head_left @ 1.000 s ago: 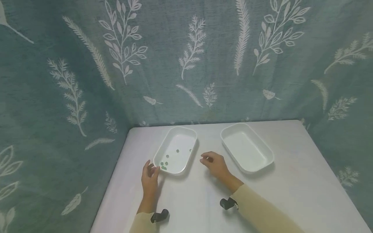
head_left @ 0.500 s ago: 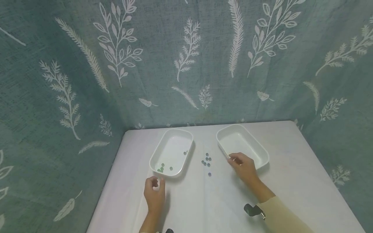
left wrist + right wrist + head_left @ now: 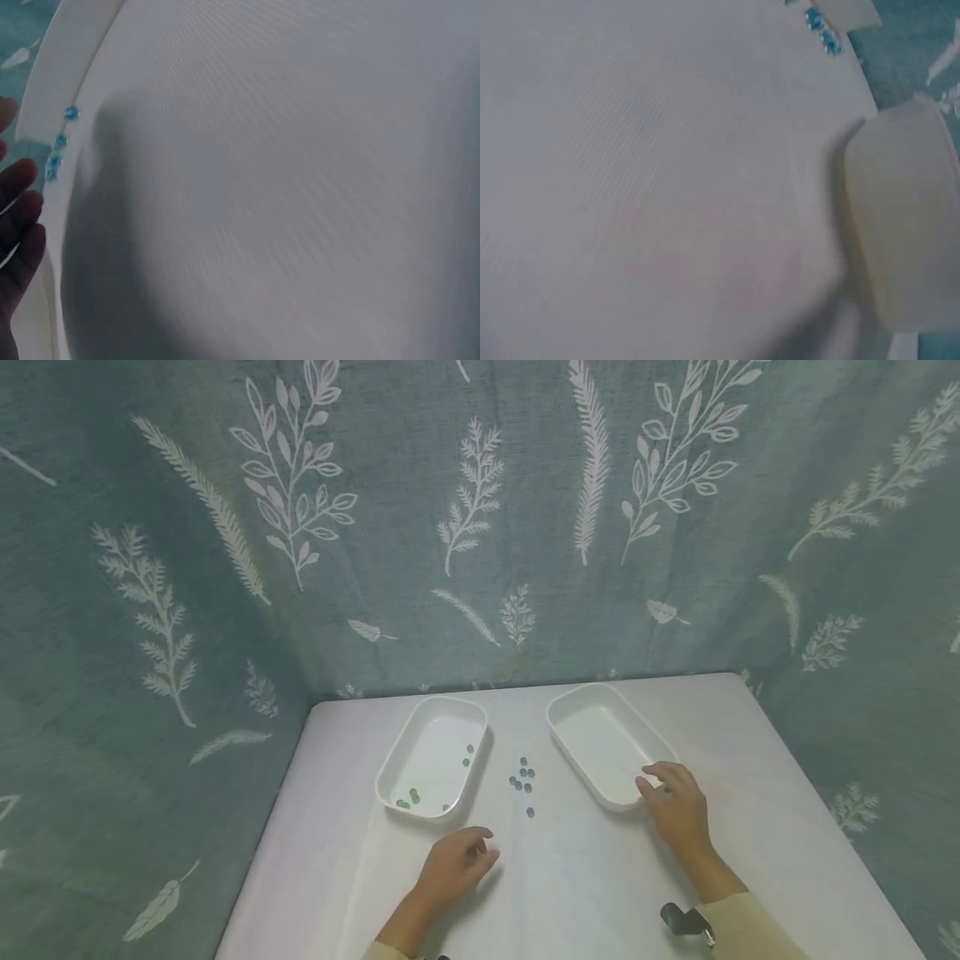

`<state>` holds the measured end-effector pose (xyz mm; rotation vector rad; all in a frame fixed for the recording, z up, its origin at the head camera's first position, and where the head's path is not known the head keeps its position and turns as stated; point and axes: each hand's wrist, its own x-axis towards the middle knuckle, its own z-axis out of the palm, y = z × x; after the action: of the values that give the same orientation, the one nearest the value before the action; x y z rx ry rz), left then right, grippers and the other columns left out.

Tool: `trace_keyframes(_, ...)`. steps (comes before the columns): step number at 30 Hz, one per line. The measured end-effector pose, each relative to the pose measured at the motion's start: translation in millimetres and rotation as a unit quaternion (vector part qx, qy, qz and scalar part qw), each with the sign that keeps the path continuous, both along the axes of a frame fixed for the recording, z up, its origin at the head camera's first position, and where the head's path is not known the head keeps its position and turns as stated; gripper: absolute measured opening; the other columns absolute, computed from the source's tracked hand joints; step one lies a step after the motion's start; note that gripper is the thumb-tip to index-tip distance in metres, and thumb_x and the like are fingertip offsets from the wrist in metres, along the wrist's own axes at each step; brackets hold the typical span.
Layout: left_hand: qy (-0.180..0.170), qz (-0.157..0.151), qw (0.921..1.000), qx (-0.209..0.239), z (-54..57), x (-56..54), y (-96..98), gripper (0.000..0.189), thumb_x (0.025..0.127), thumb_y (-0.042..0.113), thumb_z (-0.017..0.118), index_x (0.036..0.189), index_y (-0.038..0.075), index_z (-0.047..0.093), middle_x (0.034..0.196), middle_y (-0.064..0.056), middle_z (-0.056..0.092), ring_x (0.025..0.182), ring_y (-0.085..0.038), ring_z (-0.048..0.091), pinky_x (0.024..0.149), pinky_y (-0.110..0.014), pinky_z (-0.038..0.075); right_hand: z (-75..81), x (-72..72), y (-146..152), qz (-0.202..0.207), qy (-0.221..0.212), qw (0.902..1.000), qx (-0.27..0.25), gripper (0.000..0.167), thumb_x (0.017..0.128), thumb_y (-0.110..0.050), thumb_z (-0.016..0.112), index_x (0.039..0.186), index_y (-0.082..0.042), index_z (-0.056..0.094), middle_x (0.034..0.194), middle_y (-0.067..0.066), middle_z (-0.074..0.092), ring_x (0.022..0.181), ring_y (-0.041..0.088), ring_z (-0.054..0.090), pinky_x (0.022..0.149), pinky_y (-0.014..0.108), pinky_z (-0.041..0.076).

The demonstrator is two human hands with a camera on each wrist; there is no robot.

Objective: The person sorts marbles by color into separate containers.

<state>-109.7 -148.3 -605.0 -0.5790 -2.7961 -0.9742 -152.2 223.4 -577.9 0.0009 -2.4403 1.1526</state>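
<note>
My left hand [image 3: 456, 864] hovers over the white tabletop in front of the left tray [image 3: 384, 771], fingers loosely bent with nothing visible between them. In the left wrist view, its dark fingers [image 3: 22, 206] show at the left edge. My right hand [image 3: 678, 806] is over the near right corner of the right tray [image 3: 600, 727], thumb and forefinger apart; whether it touches the rim cannot be told. Several small shiny blue beads [image 3: 522, 772] lie loose on the table between the trays. A few greenish beads [image 3: 413, 795] are inside the left tray.
Both white trays stand toward the back of the white table [image 3: 570, 893]. No beads show in the right tray. A teal curtain with white leaf prints [image 3: 420, 527] hangs behind and at the sides. In the right wrist view, the right tray's side [image 3: 904, 225] stands close.
My left hand has left the left tray's near corner and moved right. The right hand has moved from above the loose beads to the right tray, uncovering the beads.
</note>
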Motion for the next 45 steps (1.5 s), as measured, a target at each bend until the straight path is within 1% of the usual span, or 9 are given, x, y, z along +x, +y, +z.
trace_keyframes(2,-0.003,-0.017,0.9998,-0.002,-0.1,-4.2,4.4,0.023,0.089,0.03,0.069,0.107,0.016,0.069,0.083,0.015,0.064,0.077,-0.004,0.058,0.07,-0.026,0.053,-5.1,2.2,5.0,-0.012,-0.015,0.9996,-0.02,0.024,0.091,-0.018,0.07,0.112,-0.006,0.068,0.12,0.007,0.057,0.101,0.025,0.055,0.081,0.039,0.045)
trace_keyframes(5,-0.012,-0.027,0.9995,-0.008,0.1,-12.0,11.1,0.023,0.091,0.032,0.067,0.109,0.017,0.069,0.085,0.014,0.064,0.08,-0.005,0.06,0.073,-0.027,0.053,-13.0,4.4,12.5,-0.027,-0.032,0.9986,-0.034,0.03,0.092,-0.019,0.069,0.118,-0.004,0.065,0.126,0.011,0.053,0.109,0.028,0.053,0.084,0.04,0.044)
trace_keyframes(10,-0.029,-0.022,0.9993,-0.009,-0.6,-25.5,21.3,0.026,0.092,0.033,0.065,0.112,0.018,0.068,0.087,0.014,0.065,0.082,-0.006,0.061,0.075,-0.029,0.053,-29.3,3.7,26.2,-0.042,-0.064,0.9965,-0.034,0.044,0.095,-0.029,0.065,0.13,-0.004,0.056,0.133,0.015,0.047,0.112,0.032,0.05,0.087,0.045,0.045)
trace_keyframes(15,-0.037,-0.012,0.9992,-0.01,-6.6,-36.6,29.0,0.028,0.091,0.033,0.066,0.115,0.018,0.067,0.087,0.013,0.066,0.08,-0.005,0.059,0.074,-0.027,0.053,-37.9,3.2,35.1,-0.037,-0.079,0.9949,-0.05,0.055,0.096,-0.038,0.061,0.139,-0.005,0.048,0.133,0.018,0.044,0.112,0.036,0.048,0.087,0.054,0.045)
trace_keyframes(22,-0.007,0.001,1.0,0.006,-13.5,-48.6,37.8,0.025,0.089,0.028,0.069,0.111,0.016,0.068,0.085,0.01,0.066,0.077,-0.006,0.06,0.074,-0.028,0.053,-41.1,1.5,37.2,-0.039,-0.105,0.9906,-0.078,0.065,0.097,-0.045,0.055,0.148,-0.009,0.037,0.137,0.017,0.04,0.115,0.034,0.044,0.089,0.055,0.043)
trace_keyframes(26,-0.016,0.016,0.9997,0.001,-15.3,-51.6,41.8,0.027,0.088,0.031,0.069,0.112,0.018,0.068,0.09,0.009,0.067,0.082,-0.008,0.062,0.079,-0.029,0.053,-44.1,-2.5,38.1,-0.04,-0.117,0.9894,-0.076,0.067,0.097,-0.048,0.053,0.15,-0.011,0.033,0.139,0.015,0.039,0.116,0.035,0.043,0.089,0.055,0.042)
trace_keyframes(31,-0.032,0.022,0.9992,-0.01,-17.0,-53.1,45.0,0.031,0.088,0.036,0.069,0.115,0.02,0.067,0.095,0.008,0.068,0.09,-0.01,0.063,0.085,-0.032,0.052,-47.6,-5.6,36.0,-0.037,-0.115,0.9908,-0.061,0.067,0.098,-0.045,0.052,0.151,-0.009,0.032,0.14,0.018,0.041,0.119,0.038,0.044,0.091,0.056,0.042)
trace_keyframes(39,-0.037,0.031,0.9988,-0.01,-19.1,-55.0,47.4,0.033,0.087,0.038,0.07,0.114,0.02,0.068,0.093,0.009,0.067,0.087,-0.01,0.062,0.083,-0.033,0.052,-49.1,-4.9,34.3,-0.022,-0.118,0.9918,-0.044,0.069,0.101,-0.041,0.05,0.155,-0.01,0.021,0.139,0.023,0.043,0.124,0.042,0.043,0.099,0.059,0.039)
trace_keyframes(45,-0.029,0.04,0.9987,0.007,-25.6,-54.4,52.0,0.032,0.085,0.038,0.072,0.112,0.02,0.068,0.092,0.01,0.066,0.084,-0.009,0.061,0.08,-0.032,0.053,-51.2,-2.7,35.1,-0.016,-0.117,0.9928,-0.018,0.069,0.102,-0.042,0.047,0.155,-0.009,0.019,0.144,0.026,0.04,0.129,0.045,0.04,0.1,0.062,0.037)
